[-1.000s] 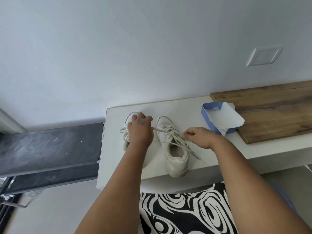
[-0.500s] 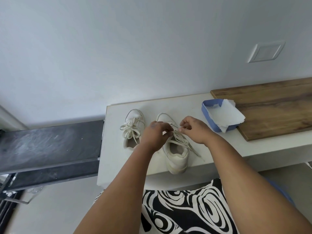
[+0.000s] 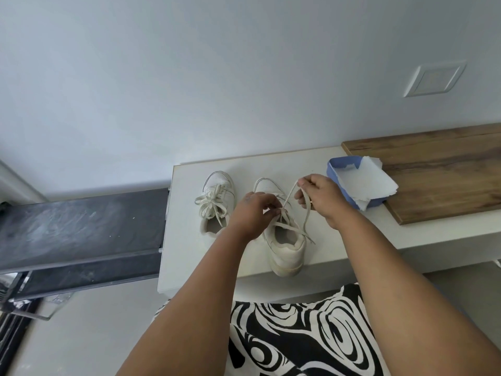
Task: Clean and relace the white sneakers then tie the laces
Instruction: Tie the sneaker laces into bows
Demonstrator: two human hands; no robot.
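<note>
Right grip (image 3: 315,198) around lace (image 3: 289,197)

Both forearms bare, no sleeves visible. Left hand (image 3: 252,213) and right hand (image 3: 321,198): no rings or watch seen. Garment (image 3: 301,335) at near edge: black-and-white swirl print.

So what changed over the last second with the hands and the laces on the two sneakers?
The left hand came off the left sneaker and now pinches the lace at the right sneaker. The right hand lifted up and away, drawing its lace into a raised loop. The left sneaker's bow, the blue tray and the wooden board stayed put.
</note>
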